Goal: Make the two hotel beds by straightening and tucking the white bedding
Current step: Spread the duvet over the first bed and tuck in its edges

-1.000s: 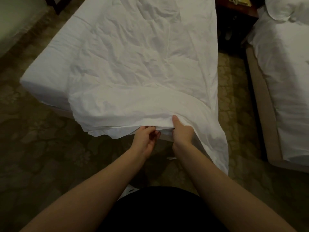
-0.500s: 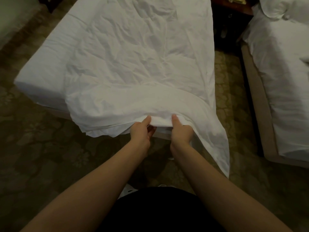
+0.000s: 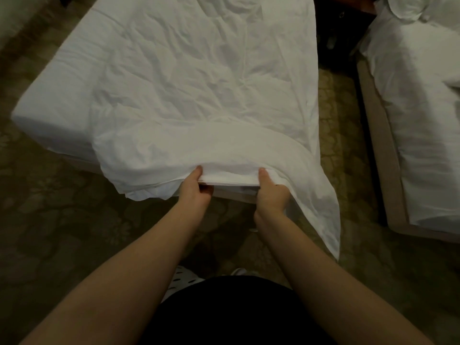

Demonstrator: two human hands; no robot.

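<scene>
A wrinkled white sheet (image 3: 199,78) lies over the near bed (image 3: 49,103), skewed to the right so the mattress's left side shows bare. Its folded near edge hangs over the foot of the bed. My left hand (image 3: 195,189) grips that edge with the thumb on top and the fingers underneath. My right hand (image 3: 270,192) grips the same edge a little to the right, thumb on top. The sheet's right corner (image 3: 323,215) droops toward the floor. The second bed (image 3: 418,115), with white bedding, stands at the right.
Patterned carpet (image 3: 62,232) surrounds the beds, with a narrow aisle (image 3: 343,115) between them. A dark nightstand (image 3: 333,33) sits at the head of the aisle. A white pillow (image 3: 408,7) lies on the second bed. My dark clothing fills the bottom centre.
My hands have spread apart along the sheet's edge and lifted it slightly; the left hand shifted from fumbling under the fold to a firm grip.
</scene>
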